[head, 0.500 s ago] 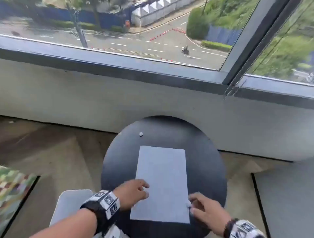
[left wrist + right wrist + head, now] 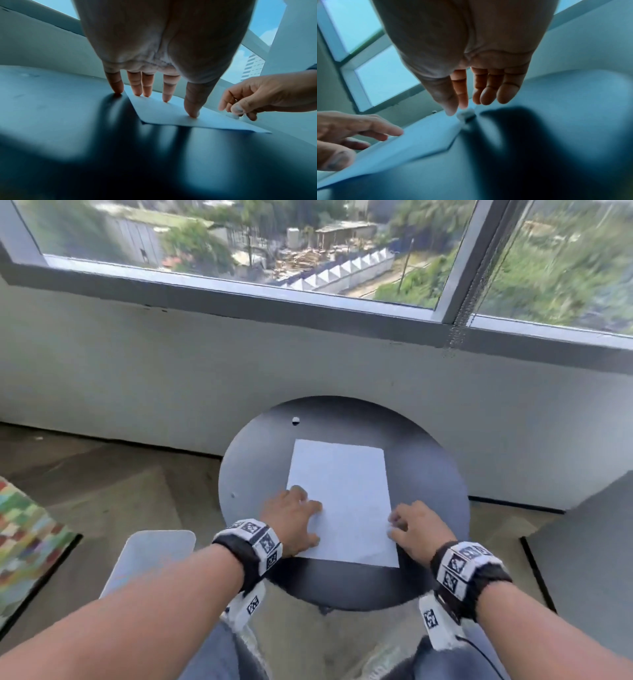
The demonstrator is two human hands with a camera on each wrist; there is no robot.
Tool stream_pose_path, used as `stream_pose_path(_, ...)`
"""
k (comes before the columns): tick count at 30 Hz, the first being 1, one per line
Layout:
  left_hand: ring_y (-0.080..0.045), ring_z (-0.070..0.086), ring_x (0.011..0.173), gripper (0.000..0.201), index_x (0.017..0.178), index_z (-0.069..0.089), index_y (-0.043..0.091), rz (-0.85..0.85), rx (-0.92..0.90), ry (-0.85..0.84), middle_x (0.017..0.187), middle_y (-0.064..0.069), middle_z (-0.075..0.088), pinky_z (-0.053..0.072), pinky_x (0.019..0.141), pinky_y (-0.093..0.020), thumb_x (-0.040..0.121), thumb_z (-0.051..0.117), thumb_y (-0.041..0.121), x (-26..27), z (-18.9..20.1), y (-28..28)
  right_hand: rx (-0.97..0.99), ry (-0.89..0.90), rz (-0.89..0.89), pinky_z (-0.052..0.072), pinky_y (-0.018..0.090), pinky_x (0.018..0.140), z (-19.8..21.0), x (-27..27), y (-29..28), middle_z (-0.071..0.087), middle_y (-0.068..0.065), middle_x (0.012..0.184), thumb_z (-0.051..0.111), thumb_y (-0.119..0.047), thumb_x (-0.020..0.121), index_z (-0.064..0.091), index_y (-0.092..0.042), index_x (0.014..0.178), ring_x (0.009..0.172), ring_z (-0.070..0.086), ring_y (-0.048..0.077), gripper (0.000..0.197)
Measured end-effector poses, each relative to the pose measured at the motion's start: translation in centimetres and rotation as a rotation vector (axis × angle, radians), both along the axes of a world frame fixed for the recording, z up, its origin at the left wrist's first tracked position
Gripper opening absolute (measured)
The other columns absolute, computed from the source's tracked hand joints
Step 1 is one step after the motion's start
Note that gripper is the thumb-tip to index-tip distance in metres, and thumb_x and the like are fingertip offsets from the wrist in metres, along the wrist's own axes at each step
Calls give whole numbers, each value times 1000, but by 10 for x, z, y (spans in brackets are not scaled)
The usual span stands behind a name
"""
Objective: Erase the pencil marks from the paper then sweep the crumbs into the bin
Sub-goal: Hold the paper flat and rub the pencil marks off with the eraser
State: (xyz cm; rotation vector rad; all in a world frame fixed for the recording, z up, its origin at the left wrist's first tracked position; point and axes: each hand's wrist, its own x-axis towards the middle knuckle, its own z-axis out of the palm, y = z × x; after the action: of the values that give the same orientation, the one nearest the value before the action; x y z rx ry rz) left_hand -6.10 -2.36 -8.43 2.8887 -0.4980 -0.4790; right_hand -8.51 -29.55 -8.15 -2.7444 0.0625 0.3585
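Both hands have shifted up the sheet since half a second ago: the left hand now lies farther onto the paper, and the right hand has come in against the paper's right edge.

One sheet of paper lies on the round dark desk, its near edge close to the desk's near rim; dark surface shows to its left, right and far side. The left hand's fingers are straight and spread, tips pressing down; the little finger lands on the desk just off the paper's left edge, the rest and the thumb on the sheet. The right hand's thumb and forefinger come together over a small white eraser at the paper's right edge; whether they actually pinch it cannot be told, since that spot is blurred.

A second small white piece sits alone near the desk's far rim, well apart from the paper. One pale bin stands on the floor beside the desk, to the left.
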Motion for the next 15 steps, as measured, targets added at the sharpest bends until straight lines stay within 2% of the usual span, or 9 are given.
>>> stream_pose_path(4,-25,33,140,62,146,42,41,33,21,-21,151,1,32,35,112,-41,89,61,57,-35,1,-2,2,10,-51,47,34,92,-6,-23,1,57,3,104,61,-28,85,59,-25,98,96,59,25,14)
stream_pose_path(7,-26,33,141,60,145,43,41,31,20,-14,152,1,32,36,112,-41,90,60,54,-52,5,-2,32,23,-112,47,33,84,3,-31,7,62,3,102,60,-28,87,52,-22,92,94,59,23,12)
stream_pose_path(10,-23,32,143,59,146,43,41,-4,14,-1,155,2,30,33,113,-41,91,60,50,-64,8,-1,149,-10,-174,47,31,70,11,-41,14,64,2,90,62,-30,85,48,-22,91,80,63,21,17)
stream_pose_path(12,-23,27,147,60,149,41,40,-38,19,-32,159,1,25,31,114,-41,93,58,51,-68,10,-1,257,-20,-134,47,28,61,19,-43,18,66,2,82,65,-27,85,52,-23,89,67,65,17,15)
stream_pose_path(14,-25,20,150,65,152,37,39,-76,27,-64,164,-1,19,28,117,-41,92,58,55,-67,12,-3,331,22,-58,49,28,59,23,-39,24,66,1,78,67,-25,86,59,-26,89,63,63,13,8)
stream_pose_path(15,-25,16,151,70,153,34,39,-97,27,-66,166,-2,15,25,120,-42,91,59,59,-64,13,-5,353,40,-33,51,31,61,24,-36,27,66,-1,77,67,-25,86,62,-28,89,63,61,12,6)
